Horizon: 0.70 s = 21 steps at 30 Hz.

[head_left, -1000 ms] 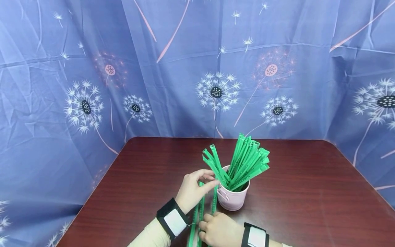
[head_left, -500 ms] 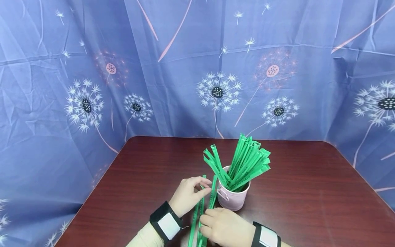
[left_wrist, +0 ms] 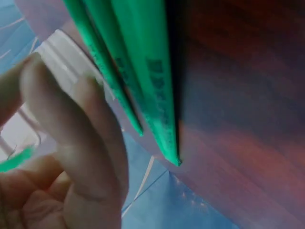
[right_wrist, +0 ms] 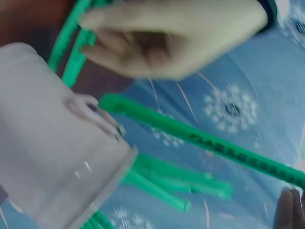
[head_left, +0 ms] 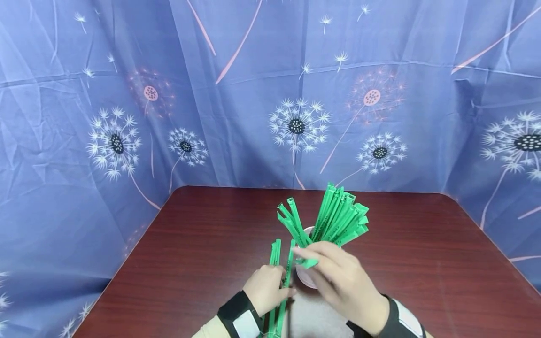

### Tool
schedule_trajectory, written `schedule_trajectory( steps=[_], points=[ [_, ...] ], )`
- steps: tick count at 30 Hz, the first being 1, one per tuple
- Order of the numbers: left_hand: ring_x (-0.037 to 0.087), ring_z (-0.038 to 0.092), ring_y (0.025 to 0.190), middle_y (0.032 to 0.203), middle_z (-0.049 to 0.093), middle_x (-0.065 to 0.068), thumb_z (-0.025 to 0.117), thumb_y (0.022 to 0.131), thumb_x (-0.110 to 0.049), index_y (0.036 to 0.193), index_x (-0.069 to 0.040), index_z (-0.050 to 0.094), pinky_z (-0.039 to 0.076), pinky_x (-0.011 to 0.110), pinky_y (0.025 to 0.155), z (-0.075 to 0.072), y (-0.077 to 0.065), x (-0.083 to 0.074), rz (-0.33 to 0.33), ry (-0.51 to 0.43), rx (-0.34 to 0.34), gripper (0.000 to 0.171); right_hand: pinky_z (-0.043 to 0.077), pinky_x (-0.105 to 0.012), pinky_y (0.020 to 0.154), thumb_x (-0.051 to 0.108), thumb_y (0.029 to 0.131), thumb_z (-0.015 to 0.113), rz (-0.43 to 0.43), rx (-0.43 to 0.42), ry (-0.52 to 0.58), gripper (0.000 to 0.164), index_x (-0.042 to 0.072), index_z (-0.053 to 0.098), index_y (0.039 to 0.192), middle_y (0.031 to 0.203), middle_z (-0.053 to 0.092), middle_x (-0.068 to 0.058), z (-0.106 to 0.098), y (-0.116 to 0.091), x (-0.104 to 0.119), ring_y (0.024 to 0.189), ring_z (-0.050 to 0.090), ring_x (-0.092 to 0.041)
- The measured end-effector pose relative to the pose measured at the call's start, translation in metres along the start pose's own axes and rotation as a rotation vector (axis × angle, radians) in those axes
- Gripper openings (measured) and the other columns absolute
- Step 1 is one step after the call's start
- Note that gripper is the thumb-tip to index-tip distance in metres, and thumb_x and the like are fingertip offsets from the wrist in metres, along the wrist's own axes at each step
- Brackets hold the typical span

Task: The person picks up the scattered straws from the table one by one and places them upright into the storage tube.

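Note:
In the head view my right hand (head_left: 342,277) pinches a green wrapped straw (head_left: 310,263) in front of the pale pink bucket (head_left: 305,278). The right wrist view shows this straw (right_wrist: 205,139) lengthwise, dark lettering on it, with fingertips (right_wrist: 287,210) at its right end. Several green straws (head_left: 338,213) stand fanned out in the bucket. My left hand (head_left: 266,286) rests over a few green straws (head_left: 289,270) lying on the table, its thumb apart from the fingers. Large blurred fingers appear beside these straws (left_wrist: 152,90) in the left wrist view.
The dark red wooden table (head_left: 405,263) spreads out around the bucket. Behind and at both sides hangs a blue curtain (head_left: 245,122) with dandelion prints. The bucket's small handle (right_wrist: 93,112) sticks out on its side.
My right hand has risen from the lying straws to the front of the bucket, a straw between its fingers. My left hand has come down and nearer onto the lying straws.

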<state>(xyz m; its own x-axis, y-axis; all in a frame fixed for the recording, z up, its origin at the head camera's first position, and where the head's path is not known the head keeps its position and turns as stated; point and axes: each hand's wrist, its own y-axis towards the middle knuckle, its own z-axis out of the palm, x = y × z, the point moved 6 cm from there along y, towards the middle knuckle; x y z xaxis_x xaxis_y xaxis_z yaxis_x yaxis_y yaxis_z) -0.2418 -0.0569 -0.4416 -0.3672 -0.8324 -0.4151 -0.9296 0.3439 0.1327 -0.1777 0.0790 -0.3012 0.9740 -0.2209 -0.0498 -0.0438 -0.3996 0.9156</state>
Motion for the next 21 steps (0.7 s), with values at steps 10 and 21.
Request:
schedule_trajectory(
  steps=[10,21],
  points=[
    [0.012,0.049,0.049,0.055,0.046,-0.006,0.086,0.072,-0.037,0.068,-0.014,0.053,0.037,0.027,0.045,0.015,0.0,0.003,-0.073,0.048,0.028,0.04,0.048,-0.013,0.08,0.025,0.097,0.064,0.3,-0.312,-0.12,0.04,-0.013,0.068,0.109,0.083,0.067,-0.018,-0.046,0.008,-0.026,0.086,0.062,-0.004],
    [0.002,0.017,0.037,0.042,0.015,-0.016,0.079,0.074,-0.024,0.044,-0.024,0.026,0.016,0.02,0.037,0.018,0.002,0.004,-0.071,0.0,0.052,0.061,0.046,-0.01,0.063,0.022,0.097,0.064,0.453,-0.193,-0.211,0.028,-0.002,0.071,0.109,0.102,0.07,-0.015,-0.04,-0.013,-0.045,0.077,0.056,0.002]
  ],
)
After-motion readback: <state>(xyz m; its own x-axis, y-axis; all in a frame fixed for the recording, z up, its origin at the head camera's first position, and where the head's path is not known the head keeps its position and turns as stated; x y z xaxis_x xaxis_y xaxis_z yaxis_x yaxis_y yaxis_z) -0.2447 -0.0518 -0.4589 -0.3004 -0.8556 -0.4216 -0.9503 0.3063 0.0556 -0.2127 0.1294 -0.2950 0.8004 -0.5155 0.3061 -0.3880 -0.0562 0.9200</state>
